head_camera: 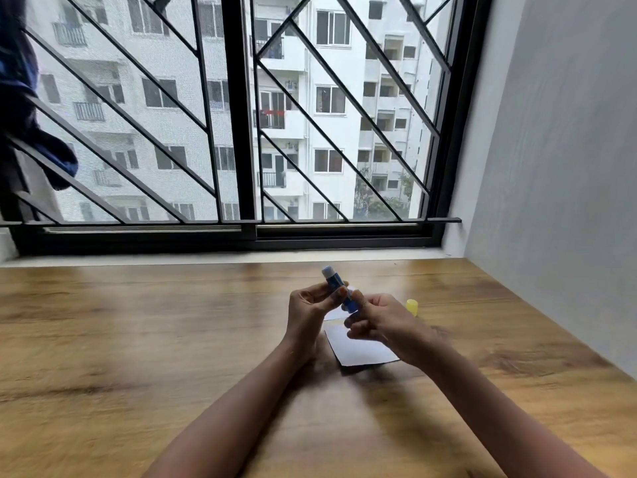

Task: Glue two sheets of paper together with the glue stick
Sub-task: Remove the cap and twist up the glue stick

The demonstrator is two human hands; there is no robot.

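Both forearms (pixel 241 408) are seen reaching in over the near edge of the wooden worktop (pixel 138 339), lifted off its surface

A white sheet of paper (pixel 358 346) is laid flat under the wrists, about midway between the near and far edges, a little right of centre. A dark strip is noted along its nearer edge; shadow or backing cannot be told. A second sheet (pixel 336 314), also white, is glimpsed just beyond it, mostly hidden by the hands. Whether the two touch cannot be told

The glue stick (pixel 336 284) is held in the air above the sheets, clear of both, tilted with its open end up and toward the far edge. Its upper barrel is pinched by the left hand (pixel 308 305) between thumb and fingertips; its lower end is wrapped by the curled fingers of the right hand (pixel 382 322). A grip at both ends is judged to suit twisting the base to wind glue out; no glue is judged laid on paper yet

Barrel: blue, slim. Exposed tip: pale, somewhat blurred

A yellow cap (pixel 412 306) is stood on the worktop just beyond the right hand, toward the right edge, probably parked within reach for recapping

Along the far edge a window (pixel 241 132) with a black diagonal grille is noted, a dark blue cloth (pixel 20 98) hung at its left, a grey wall (pixel 551 132) along the right edge
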